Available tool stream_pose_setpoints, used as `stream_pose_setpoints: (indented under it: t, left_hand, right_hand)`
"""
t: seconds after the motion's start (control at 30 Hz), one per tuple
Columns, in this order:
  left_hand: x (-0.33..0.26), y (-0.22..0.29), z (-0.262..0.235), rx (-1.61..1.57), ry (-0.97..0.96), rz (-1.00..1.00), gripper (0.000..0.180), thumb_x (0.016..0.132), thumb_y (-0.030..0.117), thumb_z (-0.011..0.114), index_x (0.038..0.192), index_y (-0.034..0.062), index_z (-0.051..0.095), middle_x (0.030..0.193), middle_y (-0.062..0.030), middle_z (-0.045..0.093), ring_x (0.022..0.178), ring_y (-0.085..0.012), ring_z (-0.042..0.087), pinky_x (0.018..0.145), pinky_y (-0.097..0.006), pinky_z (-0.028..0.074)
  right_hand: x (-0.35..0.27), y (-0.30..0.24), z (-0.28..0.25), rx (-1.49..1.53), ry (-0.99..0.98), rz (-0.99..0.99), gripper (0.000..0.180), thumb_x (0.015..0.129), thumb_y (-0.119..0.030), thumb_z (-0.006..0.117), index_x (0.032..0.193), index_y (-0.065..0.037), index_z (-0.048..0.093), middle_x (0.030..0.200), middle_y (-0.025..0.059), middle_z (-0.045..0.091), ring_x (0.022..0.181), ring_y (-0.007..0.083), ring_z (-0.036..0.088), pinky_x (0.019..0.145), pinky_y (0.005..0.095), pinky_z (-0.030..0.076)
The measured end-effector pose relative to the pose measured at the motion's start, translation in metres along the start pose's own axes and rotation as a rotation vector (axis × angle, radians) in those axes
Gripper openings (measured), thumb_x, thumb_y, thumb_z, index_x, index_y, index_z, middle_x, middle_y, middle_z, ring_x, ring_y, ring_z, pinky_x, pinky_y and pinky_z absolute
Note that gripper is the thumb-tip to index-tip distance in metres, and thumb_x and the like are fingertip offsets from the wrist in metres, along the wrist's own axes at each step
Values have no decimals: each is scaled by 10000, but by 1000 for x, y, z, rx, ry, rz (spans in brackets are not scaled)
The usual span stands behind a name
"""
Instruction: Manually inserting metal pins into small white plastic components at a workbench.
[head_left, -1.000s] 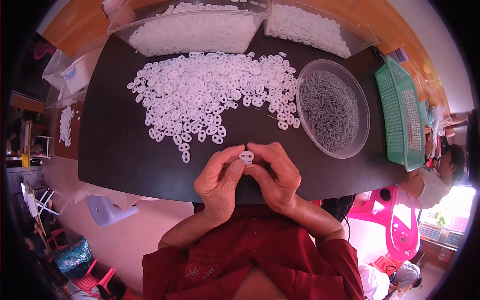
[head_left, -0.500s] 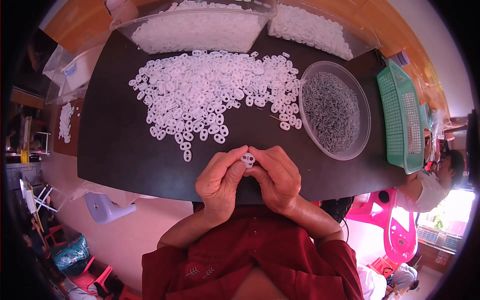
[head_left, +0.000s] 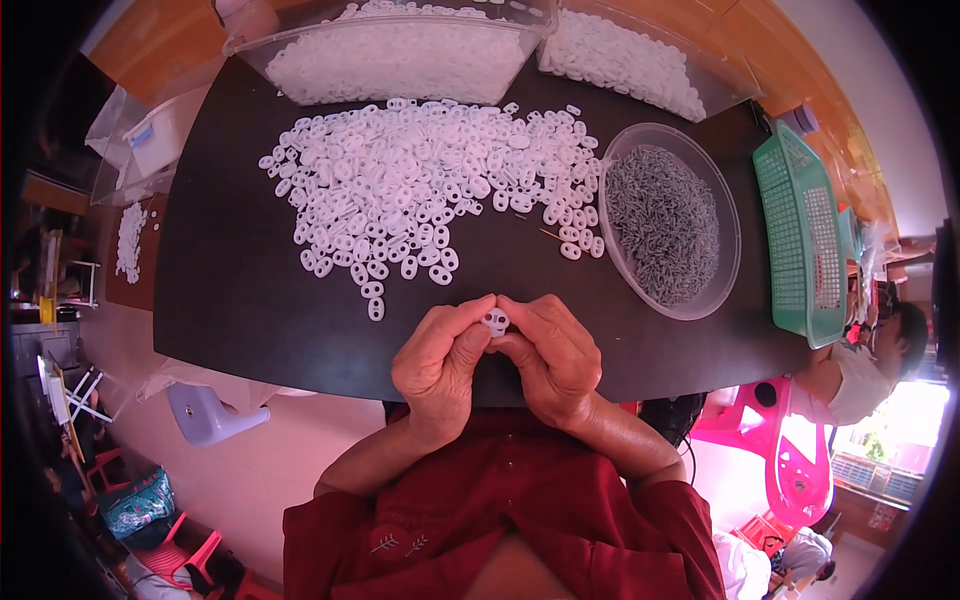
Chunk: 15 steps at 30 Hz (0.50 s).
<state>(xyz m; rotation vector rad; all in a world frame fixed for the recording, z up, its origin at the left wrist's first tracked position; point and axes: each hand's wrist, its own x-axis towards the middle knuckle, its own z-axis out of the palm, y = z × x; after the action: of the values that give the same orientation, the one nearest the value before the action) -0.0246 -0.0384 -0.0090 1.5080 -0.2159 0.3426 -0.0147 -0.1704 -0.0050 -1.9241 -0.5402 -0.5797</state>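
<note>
Near the table's front edge, my left hand (head_left: pixel 437 362) and my right hand (head_left: pixel 548 358) meet, fingertips pinched around a small white plastic cord lock (head_left: pixel 495 321). Two round holes in its face point up between my thumbs and forefingers; the fingers cover its sides. Just beyond lies a wide heap of similar white two-holed pieces (head_left: pixel 375 195), with a few stray ones along its near edge. To the right stands a round clear bowl (head_left: pixel 727 247) full of thin grey pieces (head_left: pixel 660 225) that look like small springs.
Two clear bins (head_left: pixel 400 65) (head_left: pixel 625 60) of white pieces stand along the far edge. A green plastic basket (head_left: pixel 800 240) is at the right, near a seated person (head_left: pixel 870 370). A thin stick (head_left: pixel 550 234) lies by the heap. Below the table are a lilac stool (head_left: pixel 215 415) and a pink stool (head_left: pixel 800 470).
Both hands keep the same pinch on the cord lock, with barely any shift. The view has tilted very slightly; the heap and bowl stay as they were.
</note>
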Motion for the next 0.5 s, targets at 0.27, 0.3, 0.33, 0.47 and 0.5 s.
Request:
stream_pose_setpoints:
  t: [0.27, 0.3, 0.33, 0.47, 0.5]
  left_hand:
    - [-2, 0, -4, -61, -12, -51, 249, 895, 24, 602, 1138, -29, 617, 898, -62, 604, 758, -99, 563, 666, -205, 461]
    - [-2, 1, -5, -53, -13, -44, 254, 894, 27, 604, 1142, -27, 616, 899, -60, 605, 762, -98, 561, 668, -203, 457]
    - [-1, 2, -5, -45, -15, -37, 258, 894, 30, 606, 1146, -25, 616, 900, -58, 605, 766, -97, 558, 670, -201, 453]
    - [-1, 4, -8, -26, -23, -48, 264, 889, 33, 613, 1147, -25, 616, 908, -60, 609, 763, -97, 556, 663, -203, 448]
    - [-1, 5, -9, -3, -44, -33, 266, 885, 33, 618, 1144, -26, 618, 908, -61, 610, 763, -99, 556, 662, -205, 447]
  right_hand:
    - [4, -8, -2, 59, -30, 71, 384, 710, 5, 727, 1074, 60, 619, 871, 128, 652, 693, 226, 581, 591, 300, 473]
    - [5, -10, -3, 52, -36, 98, 386, 708, 4, 729, 1074, 58, 619, 871, 125, 652, 693, 225, 581, 594, 302, 473]
    - [6, -11, -3, 45, -41, 126, 387, 706, 2, 730, 1073, 55, 619, 870, 122, 652, 692, 225, 581, 597, 304, 473]
    - [5, -6, -1, 45, -35, 50, 385, 705, -3, 732, 1069, 51, 622, 868, 114, 653, 690, 223, 580, 601, 306, 471]
    - [5, -6, -2, 38, -34, 40, 382, 704, -5, 734, 1065, 50, 623, 866, 112, 654, 689, 223, 580, 601, 307, 470]
